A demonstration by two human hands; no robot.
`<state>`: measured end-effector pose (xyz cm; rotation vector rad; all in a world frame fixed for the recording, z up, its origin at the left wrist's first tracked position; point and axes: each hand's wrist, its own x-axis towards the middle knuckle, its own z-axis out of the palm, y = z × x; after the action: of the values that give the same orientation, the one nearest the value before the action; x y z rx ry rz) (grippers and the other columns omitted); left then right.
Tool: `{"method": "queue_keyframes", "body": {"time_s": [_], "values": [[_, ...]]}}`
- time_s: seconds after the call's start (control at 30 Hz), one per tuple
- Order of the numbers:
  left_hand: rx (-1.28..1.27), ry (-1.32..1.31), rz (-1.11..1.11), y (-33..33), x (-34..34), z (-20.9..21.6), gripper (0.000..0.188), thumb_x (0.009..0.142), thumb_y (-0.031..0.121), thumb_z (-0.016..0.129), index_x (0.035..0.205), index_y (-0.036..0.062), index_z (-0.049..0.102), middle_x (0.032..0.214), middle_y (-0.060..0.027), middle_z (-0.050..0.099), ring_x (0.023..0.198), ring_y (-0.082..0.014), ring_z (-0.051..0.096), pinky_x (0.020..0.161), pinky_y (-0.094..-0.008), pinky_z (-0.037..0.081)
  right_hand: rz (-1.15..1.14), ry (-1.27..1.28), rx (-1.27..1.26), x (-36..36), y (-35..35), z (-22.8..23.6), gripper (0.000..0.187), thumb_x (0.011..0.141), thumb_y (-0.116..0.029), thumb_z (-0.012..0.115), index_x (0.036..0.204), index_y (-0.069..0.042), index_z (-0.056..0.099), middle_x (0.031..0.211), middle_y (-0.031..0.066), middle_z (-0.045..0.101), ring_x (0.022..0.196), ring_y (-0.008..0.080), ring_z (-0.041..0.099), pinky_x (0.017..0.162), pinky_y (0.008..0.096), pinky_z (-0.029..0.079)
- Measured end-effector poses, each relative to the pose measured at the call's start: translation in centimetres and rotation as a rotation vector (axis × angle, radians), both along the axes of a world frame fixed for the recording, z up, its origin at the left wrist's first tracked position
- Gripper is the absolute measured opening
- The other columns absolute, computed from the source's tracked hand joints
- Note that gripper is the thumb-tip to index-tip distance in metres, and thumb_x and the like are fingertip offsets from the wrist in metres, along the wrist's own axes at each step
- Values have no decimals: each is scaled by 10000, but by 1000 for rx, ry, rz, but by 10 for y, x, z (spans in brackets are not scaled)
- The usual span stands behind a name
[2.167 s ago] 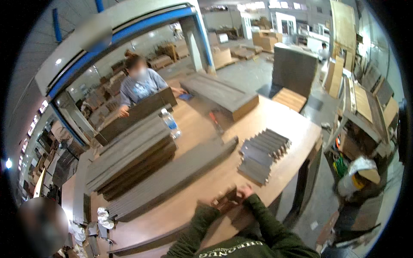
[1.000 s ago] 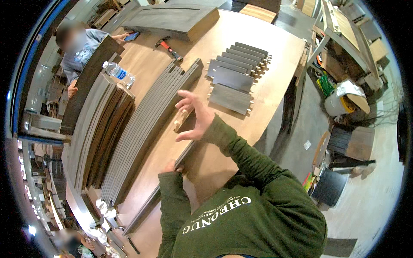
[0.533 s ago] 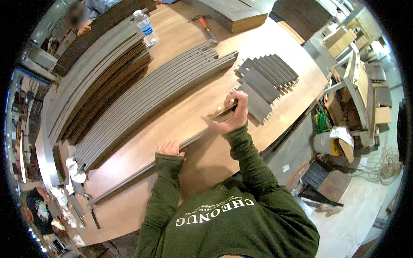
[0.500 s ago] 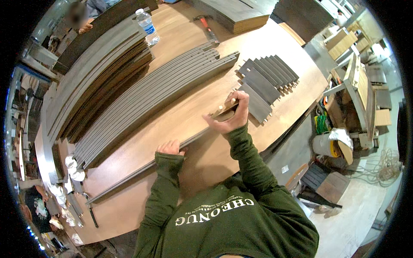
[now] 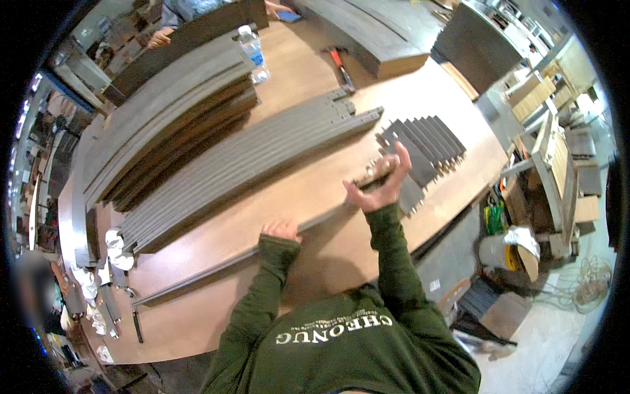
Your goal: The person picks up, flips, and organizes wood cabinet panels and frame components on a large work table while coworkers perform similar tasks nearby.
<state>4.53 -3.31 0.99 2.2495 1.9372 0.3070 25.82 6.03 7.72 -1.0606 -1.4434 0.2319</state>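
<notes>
A long, narrow grey wooden rail (image 5: 203, 274) lies slantwise across the near side of the table. My left hand (image 5: 281, 231) is closed over the rail around its middle. At the rail's right end, my right hand (image 5: 382, 189) grips a short wooden slat (image 5: 373, 172) between thumb and fingers. Light dowel pegs show at that slat's end, though it is blurred and partly hidden by the hand. Just beyond lies a spread stack of short dark slats (image 5: 430, 146) with dowels along their ends.
Long grey rails (image 5: 243, 164) lie side by side beyond my hands, with stacked boards (image 5: 177, 125) behind them. A water bottle (image 5: 252, 56), a red-handled hammer (image 5: 339, 67) and another hammer (image 5: 137, 322) are on the table (image 5: 315, 59). Another person's hand (image 5: 160, 38) is at the far side.
The whole view has shifted, so the table's contents appear lower and further right. Both hands keep their grips; the slat in my right hand has tilted and now looks blurred.
</notes>
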Motion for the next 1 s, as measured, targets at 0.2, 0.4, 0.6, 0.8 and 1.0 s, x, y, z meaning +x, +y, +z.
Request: {"method": "queue_keyframes", "body": {"time_s": [0.2,0.4,0.6,0.8,1.0], "values": [[-350,-126,20,36,-26,33,580,669,501,644,1098,118,565,1061,-125,595,988,-292,557,871,-397,427,-41,-13,61,3,-9,-12,963,530,-286,759,1289,-30,224,785,30,411,678,152,425,647,334,411],[403,114,237,157,-171,156,805,649,506,682,1233,24,409,1293,-171,405,1195,-297,378,1011,-425,289,-27,32,50,0,-18,4,948,509,-363,761,1257,-21,289,837,45,392,728,158,410,677,336,383],[-74,254,554,218,-235,148,1216,491,581,753,1389,60,118,1454,-117,115,1347,-248,85,1069,-501,92,-30,11,8,12,-15,-4,920,439,-283,796,1200,-48,336,930,74,398,759,181,424,679,350,406],[48,308,469,178,-223,149,1068,514,593,736,1324,50,302,1385,-131,289,1279,-259,269,1065,-495,129,11,101,1,5,-18,-5,902,488,-295,791,1218,-50,321,795,29,412,711,139,411,681,298,372],[110,414,389,175,-234,157,762,673,447,694,1246,35,408,1277,-140,427,1144,-275,436,1042,-479,200,6,90,7,11,-21,-9,875,465,-278,797,1180,-57,344,814,42,420,711,154,434,657,312,396]]}}
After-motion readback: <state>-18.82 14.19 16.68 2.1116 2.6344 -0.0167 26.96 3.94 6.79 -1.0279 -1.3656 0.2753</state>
